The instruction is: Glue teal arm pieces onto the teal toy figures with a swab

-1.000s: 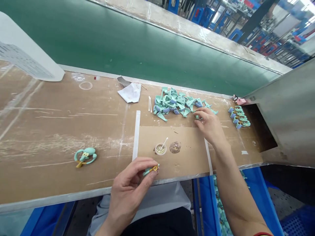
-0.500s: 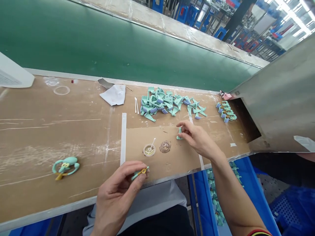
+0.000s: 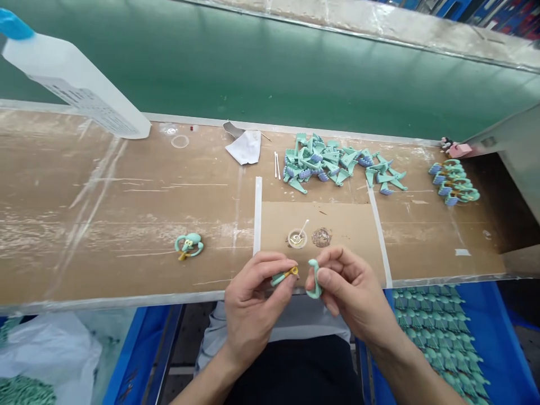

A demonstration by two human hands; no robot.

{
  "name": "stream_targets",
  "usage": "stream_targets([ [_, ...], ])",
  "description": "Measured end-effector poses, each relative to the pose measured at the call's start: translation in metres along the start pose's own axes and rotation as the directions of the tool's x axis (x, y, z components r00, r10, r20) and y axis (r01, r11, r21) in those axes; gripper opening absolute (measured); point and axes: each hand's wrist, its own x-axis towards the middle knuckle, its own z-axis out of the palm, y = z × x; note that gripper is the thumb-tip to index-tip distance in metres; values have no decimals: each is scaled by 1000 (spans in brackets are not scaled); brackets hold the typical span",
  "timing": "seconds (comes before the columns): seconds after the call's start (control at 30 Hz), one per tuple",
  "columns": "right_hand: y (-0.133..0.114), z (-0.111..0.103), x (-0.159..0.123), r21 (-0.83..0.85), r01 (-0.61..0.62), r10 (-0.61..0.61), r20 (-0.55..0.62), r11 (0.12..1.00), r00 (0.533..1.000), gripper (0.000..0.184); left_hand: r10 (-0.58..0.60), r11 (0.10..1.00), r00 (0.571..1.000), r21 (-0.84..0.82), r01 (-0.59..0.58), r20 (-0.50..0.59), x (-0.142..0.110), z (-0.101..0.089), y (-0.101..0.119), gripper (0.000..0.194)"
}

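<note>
My left hand [image 3: 252, 304] is closed in a pinch on a small teal and yellow toy part [image 3: 290, 273], its yellow ring end poking out past the fingertips. Close beside it, my right hand [image 3: 354, 292] grips a curved teal toy part [image 3: 314, 284] with a rounded tip, between thumb and fingers. The two parts are apart. Beyond the hands a small round dish [image 3: 297, 238] of clear liquid has a cotton swab [image 3: 302, 227] leaning in it. To the left lies a teal squid-like figure [image 3: 192, 243] with curved arms and a yellow piece.
Teal and purple toy parts [image 3: 320, 160] lie heaped at the back. Several assembled pieces [image 3: 453, 183] stand in a row at right. A white bottle [image 3: 84, 84] with a blue cap stands at back left. A blue bin [image 3: 502, 337] of teal parts sits below the table edge.
My right hand has come up from the table with the curved teal part and is now beside my left hand. The left hand still holds its part. The view has shifted left.
</note>
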Motion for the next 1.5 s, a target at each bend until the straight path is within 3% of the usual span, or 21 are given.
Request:
stream_targets([
  [0.13, 11, 11, -2, 65, -67, 66, 23, 996, 998, 36, 53, 998, 998, 16, -54, 18, 1, 1, 3, 23],
  [0.33, 11, 8, -3, 51, -94, 93, 34, 994, 995, 37, 98, 992, 994, 74, -101, 41, -2, 0, 1, 30],
  [0.57, 8, 12, -5, 100, -134, 130, 44, 986, 991, 47, 278, 928, 955, 227, -296, 107, -5, -5, 9, 41],
  [0.97, 9, 12, -7, 244, -187, 160, 129, 952, 979, 48, 358, 846, 894, 312, -432, 269, 1, -6, 22, 36],
  [1.23, 9, 13, -9, 262, -187, 149, 159, 947, 976, 46, 326, 858, 900, 310, -410, 289, 0, -10, 21, 39],
  [1.37, 12, 10, -15, 172, -159, 140, 118, 972, 983, 42, 216, 943, 944, 199, -268, 250, -1, -13, 17, 34],
  [1.5, 10, 11, -27, -59, -100, 103, 58, 993, 993, 35, 109, 990, 960, 60, -129, 259, -5, -16, 17, 24],
])
